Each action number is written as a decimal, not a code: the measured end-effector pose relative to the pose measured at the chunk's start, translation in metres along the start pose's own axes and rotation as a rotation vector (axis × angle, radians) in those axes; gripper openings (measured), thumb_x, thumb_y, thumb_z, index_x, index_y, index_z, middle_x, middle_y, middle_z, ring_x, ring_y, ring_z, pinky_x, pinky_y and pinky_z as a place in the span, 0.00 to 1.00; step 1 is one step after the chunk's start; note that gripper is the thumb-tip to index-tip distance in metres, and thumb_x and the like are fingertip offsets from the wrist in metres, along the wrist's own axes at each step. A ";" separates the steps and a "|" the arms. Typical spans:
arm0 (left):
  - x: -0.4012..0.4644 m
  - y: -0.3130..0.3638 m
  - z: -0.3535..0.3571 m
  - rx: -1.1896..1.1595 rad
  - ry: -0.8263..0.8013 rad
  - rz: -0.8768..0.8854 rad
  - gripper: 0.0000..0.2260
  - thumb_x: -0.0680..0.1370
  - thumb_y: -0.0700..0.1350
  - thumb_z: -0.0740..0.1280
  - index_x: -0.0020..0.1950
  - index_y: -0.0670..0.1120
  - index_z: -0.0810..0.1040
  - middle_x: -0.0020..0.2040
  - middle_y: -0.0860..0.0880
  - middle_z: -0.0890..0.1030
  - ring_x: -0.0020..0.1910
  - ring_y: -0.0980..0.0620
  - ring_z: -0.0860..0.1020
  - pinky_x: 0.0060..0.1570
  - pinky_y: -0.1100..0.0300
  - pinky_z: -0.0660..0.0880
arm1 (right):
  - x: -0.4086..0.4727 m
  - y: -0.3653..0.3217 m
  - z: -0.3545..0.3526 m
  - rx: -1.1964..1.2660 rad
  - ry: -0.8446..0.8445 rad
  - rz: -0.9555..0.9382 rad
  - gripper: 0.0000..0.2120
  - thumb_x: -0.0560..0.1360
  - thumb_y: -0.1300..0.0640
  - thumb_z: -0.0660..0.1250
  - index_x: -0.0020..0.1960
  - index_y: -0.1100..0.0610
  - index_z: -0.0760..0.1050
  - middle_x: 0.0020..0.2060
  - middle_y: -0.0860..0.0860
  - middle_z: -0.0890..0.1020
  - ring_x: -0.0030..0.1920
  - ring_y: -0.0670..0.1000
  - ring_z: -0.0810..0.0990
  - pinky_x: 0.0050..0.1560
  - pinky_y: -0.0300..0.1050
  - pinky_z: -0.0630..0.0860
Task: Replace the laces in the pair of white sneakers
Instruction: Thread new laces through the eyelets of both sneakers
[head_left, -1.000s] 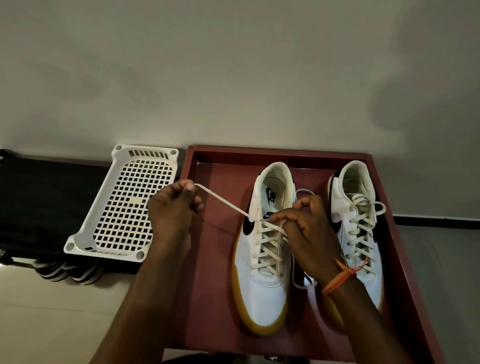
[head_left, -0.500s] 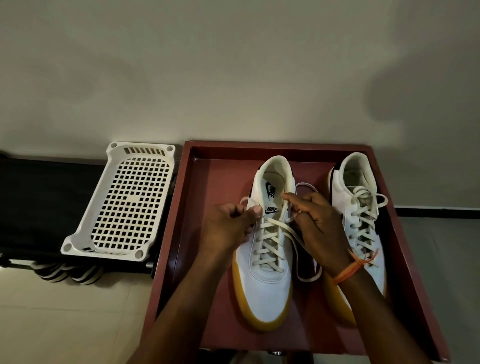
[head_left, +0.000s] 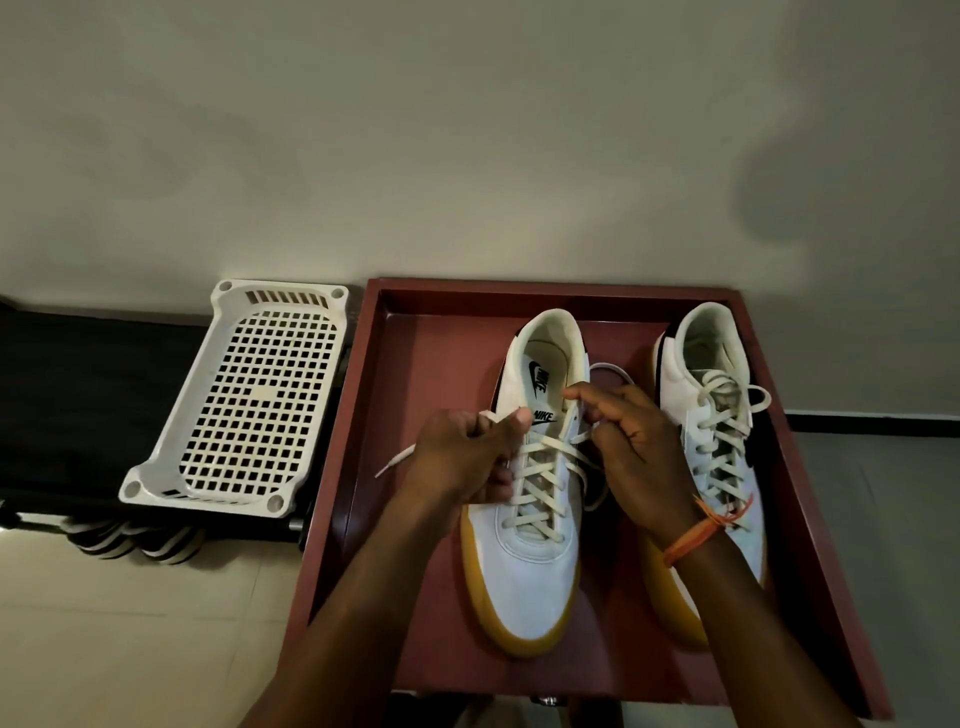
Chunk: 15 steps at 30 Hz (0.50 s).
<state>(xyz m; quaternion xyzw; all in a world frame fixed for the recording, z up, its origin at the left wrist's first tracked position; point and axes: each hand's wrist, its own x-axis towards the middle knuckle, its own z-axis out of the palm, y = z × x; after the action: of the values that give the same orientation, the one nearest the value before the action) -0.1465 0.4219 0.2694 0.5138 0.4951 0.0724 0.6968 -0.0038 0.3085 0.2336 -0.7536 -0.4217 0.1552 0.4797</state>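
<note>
Having drawn the cream lace (head_left: 545, 457) taut, both hands, left (head_left: 462, 457) and right (head_left: 631, 457), now pinch its ends over the left sneaker's (head_left: 530, 561) tongue, ready for tying.

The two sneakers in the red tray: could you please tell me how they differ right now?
The left sneaker is being handled: the left hand and right hand each grip a loose lace end at its top eyelets. The right sneaker is untouched, its lace already looped at the top. The right forearm also partly covers the right sneaker, while the left sneaker shows toe to heel. Both are white with yellowish soles, lying in the red tray.
</note>
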 end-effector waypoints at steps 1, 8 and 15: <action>0.001 -0.002 0.003 -0.044 0.017 0.050 0.15 0.76 0.49 0.73 0.38 0.39 0.76 0.30 0.44 0.75 0.26 0.52 0.73 0.28 0.61 0.77 | 0.000 0.000 0.001 0.000 -0.002 0.003 0.21 0.74 0.61 0.56 0.57 0.41 0.77 0.41 0.51 0.72 0.39 0.46 0.75 0.42 0.36 0.73; 0.016 -0.006 -0.014 -0.215 0.244 0.156 0.08 0.78 0.42 0.71 0.45 0.37 0.80 0.30 0.46 0.77 0.26 0.54 0.74 0.25 0.64 0.73 | 0.000 0.000 0.000 -0.004 -0.002 -0.002 0.23 0.74 0.62 0.56 0.56 0.36 0.76 0.41 0.54 0.73 0.40 0.51 0.76 0.44 0.44 0.77; 0.018 -0.010 -0.021 -0.064 0.182 -0.158 0.21 0.78 0.59 0.66 0.42 0.41 0.77 0.32 0.45 0.76 0.23 0.52 0.74 0.22 0.64 0.72 | -0.001 -0.001 0.000 0.012 0.015 0.030 0.22 0.72 0.62 0.56 0.55 0.39 0.77 0.41 0.55 0.74 0.41 0.50 0.77 0.45 0.46 0.77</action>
<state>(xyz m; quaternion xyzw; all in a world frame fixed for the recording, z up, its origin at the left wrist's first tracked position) -0.1577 0.4419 0.2513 0.4420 0.5926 0.0792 0.6687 -0.0047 0.3080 0.2345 -0.7580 -0.4058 0.1596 0.4850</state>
